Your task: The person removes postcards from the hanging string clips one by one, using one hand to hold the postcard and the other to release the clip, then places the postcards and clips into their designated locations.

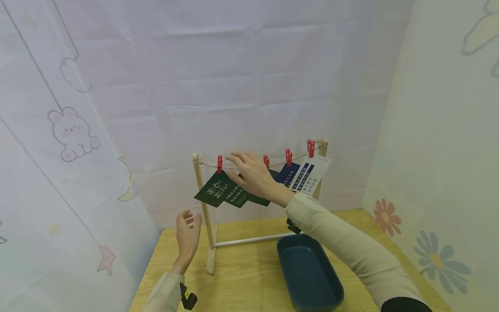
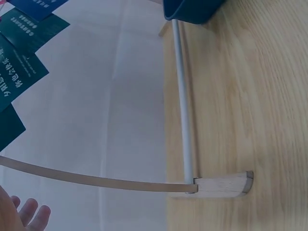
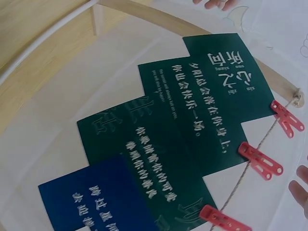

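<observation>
My right hand (image 1: 255, 177) is raised in front of the rope, its fingers extended with nothing between them. In the right wrist view its fingertips (image 3: 299, 192) show at the right edge, beside a red clothespin (image 3: 262, 161) and apart from it. The dark green cards (image 1: 214, 189), the blue card (image 1: 287, 174) and the white card (image 1: 312, 175) hang overlapping from the rope (image 3: 260, 144) by red clothespins. In the head view my right hand hides part of the green cards and a clothespin. My left hand (image 1: 188, 234), loosely curled and holding nothing, is beside the rack's left post (image 1: 205, 216).
A wooden rack with a white crossbar (image 1: 253, 239) stands on the wood-grain table (image 1: 245, 286). At the right, in front of the rack, sits a dark blue plastic basin (image 1: 309, 277), below my right forearm. Pale printed cloth walls (image 1: 195, 108) surround the table's back and sides.
</observation>
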`<state>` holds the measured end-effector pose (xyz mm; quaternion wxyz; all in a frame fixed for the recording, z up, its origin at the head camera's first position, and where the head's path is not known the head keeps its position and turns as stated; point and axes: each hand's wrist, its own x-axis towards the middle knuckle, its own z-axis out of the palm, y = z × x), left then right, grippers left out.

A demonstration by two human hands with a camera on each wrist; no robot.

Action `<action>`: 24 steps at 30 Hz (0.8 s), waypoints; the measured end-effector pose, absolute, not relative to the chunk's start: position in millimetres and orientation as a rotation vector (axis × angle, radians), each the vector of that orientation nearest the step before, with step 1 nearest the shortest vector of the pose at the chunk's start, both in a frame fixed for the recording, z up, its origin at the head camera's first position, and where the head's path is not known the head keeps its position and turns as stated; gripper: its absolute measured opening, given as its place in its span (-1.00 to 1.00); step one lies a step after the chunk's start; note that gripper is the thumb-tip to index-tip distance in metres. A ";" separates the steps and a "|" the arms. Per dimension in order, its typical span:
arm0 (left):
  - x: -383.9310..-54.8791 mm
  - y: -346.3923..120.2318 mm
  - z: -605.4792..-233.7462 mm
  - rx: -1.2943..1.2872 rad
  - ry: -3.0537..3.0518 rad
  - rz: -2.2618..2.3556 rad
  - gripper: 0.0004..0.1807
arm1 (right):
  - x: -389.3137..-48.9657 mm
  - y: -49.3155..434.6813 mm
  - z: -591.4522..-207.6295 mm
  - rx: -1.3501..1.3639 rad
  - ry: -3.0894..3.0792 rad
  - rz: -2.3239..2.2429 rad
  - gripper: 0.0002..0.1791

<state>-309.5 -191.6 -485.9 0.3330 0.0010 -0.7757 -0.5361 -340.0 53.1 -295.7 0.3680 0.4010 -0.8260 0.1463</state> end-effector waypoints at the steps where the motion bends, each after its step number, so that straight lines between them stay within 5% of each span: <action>1: -310.9 -190.9 -484.5 0.008 -2.018 -1.405 -0.50 | -340.5 50.2 -294.1 1.037 -2.134 0.370 -0.47; 12: -315.0 -191.0 -466.8 -0.030 -2.035 -1.339 -0.34 | -348.3 22.4 -280.3 1.059 -2.232 0.380 -0.44; 24: -323.9 -190.8 -451.2 -0.100 -1.982 -1.291 -0.40 | -356.8 13.4 -279.8 1.006 -2.414 0.304 -0.48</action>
